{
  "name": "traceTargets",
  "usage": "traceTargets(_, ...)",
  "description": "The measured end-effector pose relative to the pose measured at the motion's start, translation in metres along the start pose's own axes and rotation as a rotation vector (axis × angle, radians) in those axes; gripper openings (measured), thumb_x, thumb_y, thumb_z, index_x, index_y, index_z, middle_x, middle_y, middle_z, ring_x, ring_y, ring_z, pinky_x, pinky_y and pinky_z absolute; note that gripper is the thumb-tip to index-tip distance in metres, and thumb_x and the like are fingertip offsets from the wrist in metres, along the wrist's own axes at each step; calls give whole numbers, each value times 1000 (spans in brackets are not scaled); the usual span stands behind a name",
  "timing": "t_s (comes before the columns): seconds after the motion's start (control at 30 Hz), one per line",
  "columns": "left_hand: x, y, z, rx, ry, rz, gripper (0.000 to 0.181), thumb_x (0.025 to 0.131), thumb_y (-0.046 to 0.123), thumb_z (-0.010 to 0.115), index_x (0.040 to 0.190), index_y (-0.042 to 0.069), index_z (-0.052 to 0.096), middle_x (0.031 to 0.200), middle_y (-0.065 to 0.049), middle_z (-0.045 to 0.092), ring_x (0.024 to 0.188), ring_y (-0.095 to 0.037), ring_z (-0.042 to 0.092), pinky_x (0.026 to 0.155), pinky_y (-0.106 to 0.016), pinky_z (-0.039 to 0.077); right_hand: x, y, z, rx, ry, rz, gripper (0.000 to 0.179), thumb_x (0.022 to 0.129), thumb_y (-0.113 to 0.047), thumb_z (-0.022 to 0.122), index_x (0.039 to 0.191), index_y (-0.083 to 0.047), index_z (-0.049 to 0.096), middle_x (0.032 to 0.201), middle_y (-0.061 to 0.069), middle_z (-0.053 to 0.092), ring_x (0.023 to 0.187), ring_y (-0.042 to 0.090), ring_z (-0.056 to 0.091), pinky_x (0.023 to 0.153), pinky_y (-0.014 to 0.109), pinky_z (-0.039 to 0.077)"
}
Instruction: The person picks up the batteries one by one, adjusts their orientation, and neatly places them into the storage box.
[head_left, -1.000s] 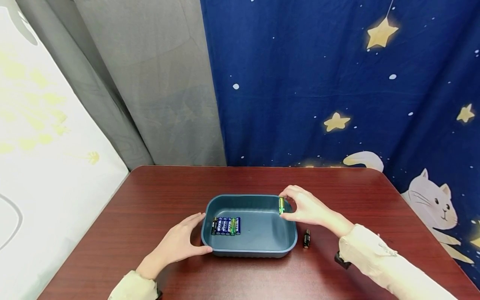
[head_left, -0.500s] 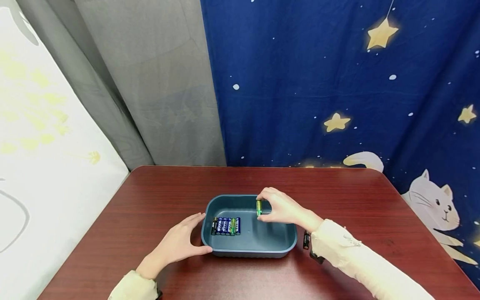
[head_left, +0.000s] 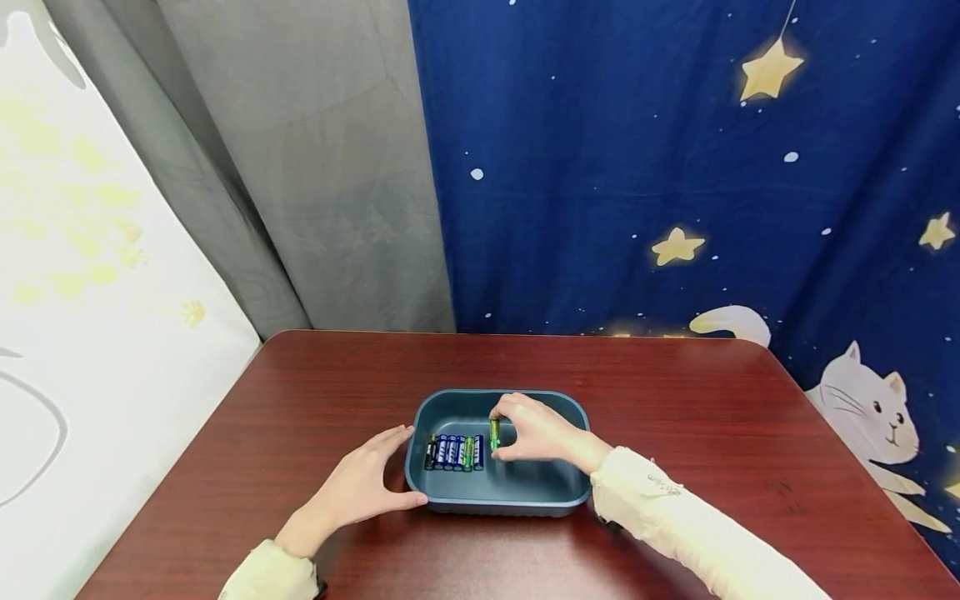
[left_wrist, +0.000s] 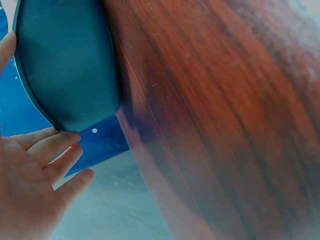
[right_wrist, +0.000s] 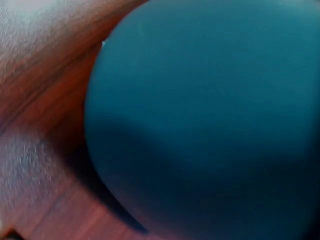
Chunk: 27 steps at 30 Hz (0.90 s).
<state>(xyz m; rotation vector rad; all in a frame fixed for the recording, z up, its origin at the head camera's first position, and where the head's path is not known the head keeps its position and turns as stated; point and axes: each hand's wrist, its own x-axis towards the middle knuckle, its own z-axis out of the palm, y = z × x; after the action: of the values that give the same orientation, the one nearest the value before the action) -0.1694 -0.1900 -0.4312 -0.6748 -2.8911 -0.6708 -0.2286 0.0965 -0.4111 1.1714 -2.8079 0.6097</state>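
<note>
In the head view a blue-green plastic bin [head_left: 540, 492] stands on the table. A row of several upright-looking batteries [head_left: 453, 452], mostly blue with one black and one green, lines its left part. My right hand [head_left: 536, 429] pinches a green battery [head_left: 494, 436] between thumb and fingers, inside the bin just right of the row, a small gap apart. My left hand [head_left: 363, 475] spans the bin's left end, thumb at the front corner and fingers at the back. In the left wrist view its fairly straight fingers [left_wrist: 55, 147] touch the bin's outer wall.
The dark red wooden table [head_left: 352, 358] extends around the bin. Behind it hang a grey curtain [head_left: 322, 167] and a blue star-patterned curtain [head_left: 570, 167]. At the right wrist view's lower left corner a small dark thing [right_wrist: 12, 235] is cut off.
My right hand has carried the green battery leftward and lower, from the bin's right end to beside the row. My sleeve now covers the loose black battery's spot. The left hand keeps its place.
</note>
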Motion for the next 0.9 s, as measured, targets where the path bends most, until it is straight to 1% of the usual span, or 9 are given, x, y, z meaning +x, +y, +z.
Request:
traceTargets(0.13,0,1,-1,3,-1,3,92,63,63,69,134,10,45,133,-11,47,121,-27,45,90,-48,43,2,0,8,5,-22,1,44,71,-34,75,103,-6,63,97,-1,57,86,11,50,74,24,46)
traceTargets(0.27,1,2,-1,1,-5,5,92,63,63,69,134,10,45,133,-12,47,121,-27,45,90,-48,43,2,0,14,10,-48,0,44,71,-33,75,103,-7,63,97,0,57,85,11,49,73,24,46)
traceTargets(0.53,1,2,-1,2,-1,5,93,63,66,67,134,11,45,133,-11,47,120,-26,45,89,-48,43,5,-1,26,-36,-61,-12,43,69,-34,75,100,-7,63,94,0,57,86,11,50,75,26,46)
traceTargets(0.7,1,1,-1,1,0,7,92,63,64,68,134,11,45,133,-11,47,120,-26,45,90,-48,43,6,-2,30,-60,-61,4,44,67,-35,76,99,-7,64,91,0,58,85,11,50,74,26,46)
traceTargets(0.9,0,1,-2,1,-2,7,92,63,64,68,134,10,45,133,-11,47,120,-26,45,90,-48,43,7,-4,31,-49,-70,29,44,68,-34,75,100,-6,64,92,0,58,86,12,50,74,27,46)
